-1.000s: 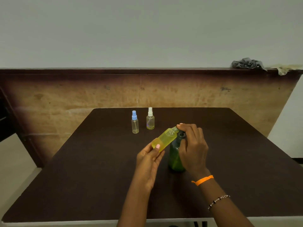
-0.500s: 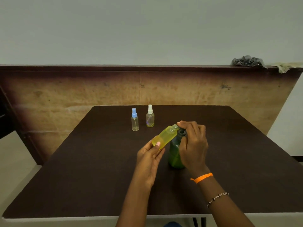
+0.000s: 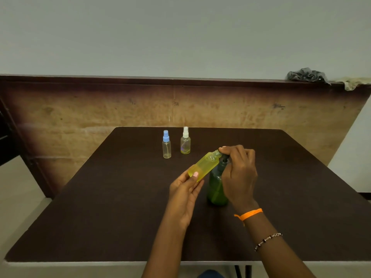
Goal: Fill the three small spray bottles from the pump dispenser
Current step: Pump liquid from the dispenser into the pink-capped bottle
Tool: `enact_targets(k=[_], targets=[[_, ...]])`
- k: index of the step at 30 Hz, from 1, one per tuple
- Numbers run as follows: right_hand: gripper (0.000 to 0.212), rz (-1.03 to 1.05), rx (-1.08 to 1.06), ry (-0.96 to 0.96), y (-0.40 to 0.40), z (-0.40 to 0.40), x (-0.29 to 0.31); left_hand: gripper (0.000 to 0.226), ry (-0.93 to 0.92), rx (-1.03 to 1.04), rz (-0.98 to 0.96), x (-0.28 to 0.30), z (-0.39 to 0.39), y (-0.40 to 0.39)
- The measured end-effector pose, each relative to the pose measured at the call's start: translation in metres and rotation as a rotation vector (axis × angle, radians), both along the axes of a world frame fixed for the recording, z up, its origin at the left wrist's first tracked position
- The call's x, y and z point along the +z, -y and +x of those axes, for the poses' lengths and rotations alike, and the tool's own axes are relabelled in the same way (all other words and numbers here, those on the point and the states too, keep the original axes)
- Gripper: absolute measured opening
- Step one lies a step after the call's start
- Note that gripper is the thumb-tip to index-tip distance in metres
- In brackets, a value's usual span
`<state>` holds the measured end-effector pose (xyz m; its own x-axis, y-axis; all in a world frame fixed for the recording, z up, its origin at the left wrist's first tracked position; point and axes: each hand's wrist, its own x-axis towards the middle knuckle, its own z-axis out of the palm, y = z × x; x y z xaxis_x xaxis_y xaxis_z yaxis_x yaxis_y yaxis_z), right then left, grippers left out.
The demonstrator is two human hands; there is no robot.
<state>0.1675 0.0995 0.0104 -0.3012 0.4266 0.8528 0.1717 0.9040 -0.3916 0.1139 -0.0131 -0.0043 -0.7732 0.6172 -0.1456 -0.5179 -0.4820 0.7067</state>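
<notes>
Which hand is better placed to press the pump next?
Right. The right hand already sits atop the green pump dispenser, fingers at its head; the left hand holds the tilted yellow bottle at the spout.

Matt dark table (image 3: 100, 207), translucent plastic bottles (image 3: 166, 147), glossy green dispenser (image 3: 215, 189), worn wooden panel (image 3: 100, 109).

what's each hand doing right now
Left hand: holds the tilted yellow bottle by its base.
Right hand: fingers curled over the pump head of the green dispenser, pressing it.
</notes>
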Motion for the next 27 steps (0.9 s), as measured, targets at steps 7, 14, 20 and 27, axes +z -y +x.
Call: enact_targets(k=[7,14,20,27], targets=[[0.033,0.042,-0.039,-0.043,0.001,-0.004,-0.009,0.026,0.026,0.005,-0.004,-0.004,-0.001,0.000],[0.039,0.019,-0.035,0.027,0.000,-0.001,0.005,0.020,0.018,-0.001,0.009,0.003,0.000,0.002],[0.034,0.087,-0.078,-0.002,0.001,-0.004,-0.010,0.023,0.038,0.006,0.012,-0.005,0.001,-0.002],[0.036,0.046,-0.019,0.034,-0.006,-0.004,0.005,0.020,0.037,0.001,0.016,0.004,0.000,0.001]])
